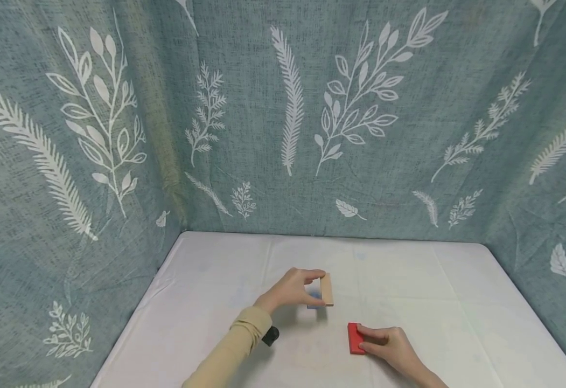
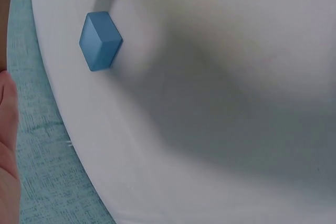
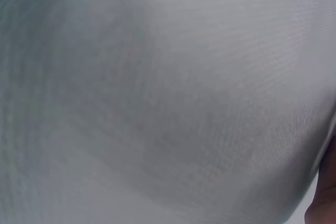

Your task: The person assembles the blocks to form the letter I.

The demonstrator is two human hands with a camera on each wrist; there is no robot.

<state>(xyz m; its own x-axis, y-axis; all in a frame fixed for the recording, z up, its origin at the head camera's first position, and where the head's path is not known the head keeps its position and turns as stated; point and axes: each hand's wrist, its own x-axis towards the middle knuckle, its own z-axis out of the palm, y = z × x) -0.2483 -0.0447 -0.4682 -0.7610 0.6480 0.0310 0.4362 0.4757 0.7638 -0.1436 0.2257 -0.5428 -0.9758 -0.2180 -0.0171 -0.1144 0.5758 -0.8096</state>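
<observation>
My left hand (image 1: 290, 288) pinches a flat tan wooden block (image 1: 327, 289) by its two ends, between thumb and fingers. Beneath it, a blue block (image 2: 101, 41) rests on the white table; in the head view the left hand and the tan block partly cover it. Nearer the front, my right hand (image 1: 391, 347) grips a red rectangular block (image 1: 355, 339) by its right side. Whether the red block touches the table is hard to tell. Only a sliver of the right hand shows in the right wrist view, which is blurred.
A white cloth covers the table (image 1: 409, 280). Teal curtains (image 1: 263, 205) with white leaf prints stand along its back and sides. A small black object (image 1: 271, 336) shows beside the left sleeve (image 1: 236, 345).
</observation>
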